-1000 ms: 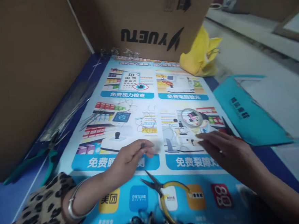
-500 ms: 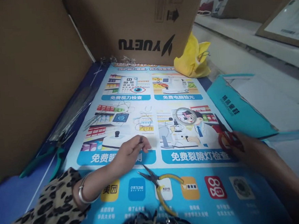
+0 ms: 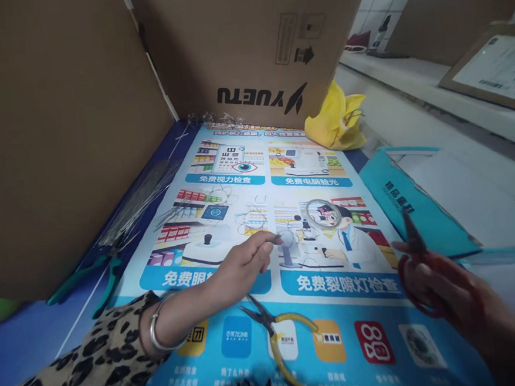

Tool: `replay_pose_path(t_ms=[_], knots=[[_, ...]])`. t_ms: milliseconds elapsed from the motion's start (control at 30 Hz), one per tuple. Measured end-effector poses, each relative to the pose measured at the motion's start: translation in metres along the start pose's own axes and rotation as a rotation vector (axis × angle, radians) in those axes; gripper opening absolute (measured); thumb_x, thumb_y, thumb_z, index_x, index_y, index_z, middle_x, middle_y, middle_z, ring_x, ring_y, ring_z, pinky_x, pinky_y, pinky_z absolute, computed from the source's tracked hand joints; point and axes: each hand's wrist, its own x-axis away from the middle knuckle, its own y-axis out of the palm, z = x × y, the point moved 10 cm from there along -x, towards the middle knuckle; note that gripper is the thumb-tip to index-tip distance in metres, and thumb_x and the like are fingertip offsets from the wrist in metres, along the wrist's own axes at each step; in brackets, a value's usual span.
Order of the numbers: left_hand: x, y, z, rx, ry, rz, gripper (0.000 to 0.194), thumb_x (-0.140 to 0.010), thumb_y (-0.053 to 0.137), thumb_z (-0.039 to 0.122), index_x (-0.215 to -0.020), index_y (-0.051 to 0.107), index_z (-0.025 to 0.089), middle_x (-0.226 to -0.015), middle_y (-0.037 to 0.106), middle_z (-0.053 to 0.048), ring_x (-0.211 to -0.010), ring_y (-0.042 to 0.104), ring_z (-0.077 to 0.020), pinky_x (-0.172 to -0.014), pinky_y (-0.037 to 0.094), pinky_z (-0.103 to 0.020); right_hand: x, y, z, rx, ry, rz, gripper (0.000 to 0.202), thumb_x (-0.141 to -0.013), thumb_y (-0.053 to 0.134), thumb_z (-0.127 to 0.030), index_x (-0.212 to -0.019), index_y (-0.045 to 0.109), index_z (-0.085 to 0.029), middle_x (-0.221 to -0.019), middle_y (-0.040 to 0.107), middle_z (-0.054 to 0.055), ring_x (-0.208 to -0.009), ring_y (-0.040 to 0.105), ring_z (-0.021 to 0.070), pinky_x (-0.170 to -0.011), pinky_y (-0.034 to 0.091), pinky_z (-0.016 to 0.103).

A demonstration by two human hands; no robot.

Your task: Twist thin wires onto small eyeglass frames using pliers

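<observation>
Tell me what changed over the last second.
The right hand moved rightward and took up the red-handled scissors. The left hand, pinching a small dark piece, edged forward and right. The yellow-handled needle-nose pliers and yellow cloth bundle stayed put.

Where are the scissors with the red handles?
In the head view, the red-handled scissors are on the right, in the right hand, their blades seen against the teal cardboard.

Passable low over the poster (image 3: pixel 271 199), between left hand (image 3: pixel 247 261) and scissors (image 3: pixel 414 238). Walled in ahead and leftward by cardboard (image 3: pixel 247 46). Obstructed nearest the body by yellow pliers (image 3: pixel 271 324), rightward by teal box (image 3: pixel 436 227), at far right corner by yellow bundle (image 3: pixel 334 123).
</observation>
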Motion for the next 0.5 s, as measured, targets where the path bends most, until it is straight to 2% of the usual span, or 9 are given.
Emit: replay_pose_path(t_ms=[67, 100, 200, 333, 400, 500], knots=[[-0.01, 0.007, 0.015, 0.019, 0.025, -0.047, 0.034, -0.093, 0.031, 0.039, -0.108, 0.054, 0.018, -0.061, 0.041, 0.004, -0.059, 0.041, -0.0109, -0.06, 0.037, -0.025, 0.002, 0.018, 0.003, -0.274, 0.167, -0.074, 0.023, -0.083, 0.047, -0.045, -0.1, 0.054, -0.032, -0.06, 0.05, 0.003, -0.045, 0.049, 0.0166, -0.037, 0.04, 0.029], [-0.016, 0.012, 0.023, 0.027, 0.035, -0.077, 0.033, -0.093, 0.032, 0.038, -0.107, 0.054, 0.018, -0.059, 0.04, 0.004, -0.057, 0.04, -0.0106, -0.058, 0.037, -0.024, 0.002, 0.024, -0.002, -0.324, 0.183, -0.105, 0.026, -0.081, 0.052, -0.044, -0.104, 0.053, -0.032, -0.07, 0.053, 0.003, -0.053, 0.053, 0.0172, -0.043, 0.044, 0.029], [-0.04, 0.028, 0.047, 0.048, 0.057, -0.157, 0.032, -0.092, 0.033, 0.036, -0.107, 0.055, 0.018, -0.057, 0.039, 0.005, -0.052, 0.037, -0.0098, -0.051, 0.034, -0.023, -0.007, 0.038, -0.031, -0.327, 0.063, -0.264, 0.027, -0.08, 0.056, -0.041, -0.104, 0.051, -0.03, -0.083, 0.055, 0.003, -0.071, 0.056, 0.0188, -0.059, 0.05, 0.03], [-0.074, 0.051, 0.083, -0.01, 0.14, -0.247, 0.032, -0.09, 0.034, 0.029, -0.112, 0.056, 0.018, -0.056, 0.043, 0.005, -0.052, 0.04, -0.0099, -0.054, 0.037, -0.023, -0.028, 0.023, -0.047, -0.169, -0.061, -0.178, 0.022, -0.086, 0.046, -0.044, -0.097, 0.05, -0.025, -0.081, 0.053, 0.001, -0.07, 0.053, 0.0162, -0.06, 0.048, 0.029], [-0.088, 0.065, 0.096, -0.075, 0.163, -0.303, 0.033, -0.09, 0.035, 0.027, -0.113, 0.057, 0.017, -0.059, 0.049, 0.003, -0.055, 0.044, -0.0108, -0.057, 0.04, -0.024, -0.036, 0.014, -0.05, -0.114, -0.116, -0.114, 0.022, -0.087, 0.043, -0.044, -0.095, 0.049, -0.024, -0.083, 0.053, 0.002, -0.073, 0.052, 0.0159, -0.064, 0.048, 0.029], [-0.105, 0.08, 0.113, -0.149, 0.214, -0.346, 0.033, -0.089, 0.037, 0.024, -0.113, 0.058, 0.016, -0.065, 0.056, 0.001, -0.061, 0.051, -0.0123, -0.063, 0.042, -0.025, -0.043, 0.007, -0.046, -0.078, -0.15, -0.084, 0.024, -0.089, 0.04, -0.043, -0.099, 0.047, -0.023, -0.084, 0.052, 0.002, -0.076, 0.052, 0.0153, -0.066, 0.046, 0.028]])
